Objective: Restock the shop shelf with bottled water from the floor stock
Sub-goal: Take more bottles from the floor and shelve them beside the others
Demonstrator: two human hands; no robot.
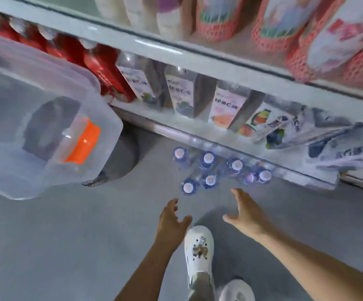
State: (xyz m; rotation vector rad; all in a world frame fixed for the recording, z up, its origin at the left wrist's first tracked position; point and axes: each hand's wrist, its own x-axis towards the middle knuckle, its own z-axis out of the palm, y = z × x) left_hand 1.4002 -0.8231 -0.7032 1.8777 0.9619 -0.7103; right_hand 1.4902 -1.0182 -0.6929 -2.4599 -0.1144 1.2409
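Observation:
Several water bottles (208, 168) with white caps and blue labels stand upright in a cluster on the grey floor, close to the foot of the shop shelf (198, 131). My left hand (171, 220) hangs just below the nearest bottle, fingers spread and holding nothing. My right hand (244, 211) is stretched out beside it, palm turned inward, fingers straight, also holding nothing. Both hands are a short way from the bottles and touch none of them. The view is blurred.
The lowest shelf holds red bottles (102, 68) at left and clear drink bottles (182, 92) with fruit labels. A clear plastic bin (35, 118) with an orange latch lies at left. My white clogs (199, 250) stand below the hands. Netted packs (217, 18) fill the upper shelf.

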